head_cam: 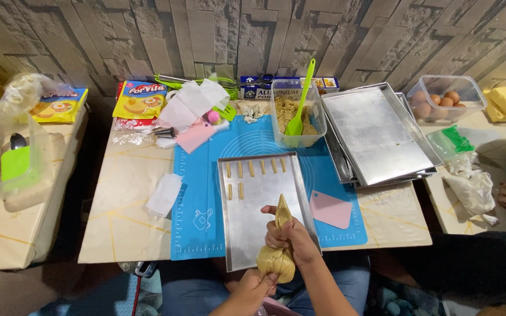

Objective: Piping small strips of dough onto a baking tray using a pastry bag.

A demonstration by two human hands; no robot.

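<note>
Piping bag (277, 243) of tan dough sits over near end of baking tray (262, 205), right hand (291, 237) fingers clamped round its neck, left hand (253, 287) fingers gripping its bulb, mid-piping second row; next strip needs steady squeeze right of the two.

Single head view, steeply down from close above the low table (118, 222).

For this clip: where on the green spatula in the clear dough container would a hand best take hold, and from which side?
Best the upper handle of the green spatula, taken from above and the far side. Its blade is sunk in the dough inside the clear container, while the slim handle leans up over the back rim, free of dough. The stacked metal trays crowd the right side, so a sideways reach looks awkward.
</note>
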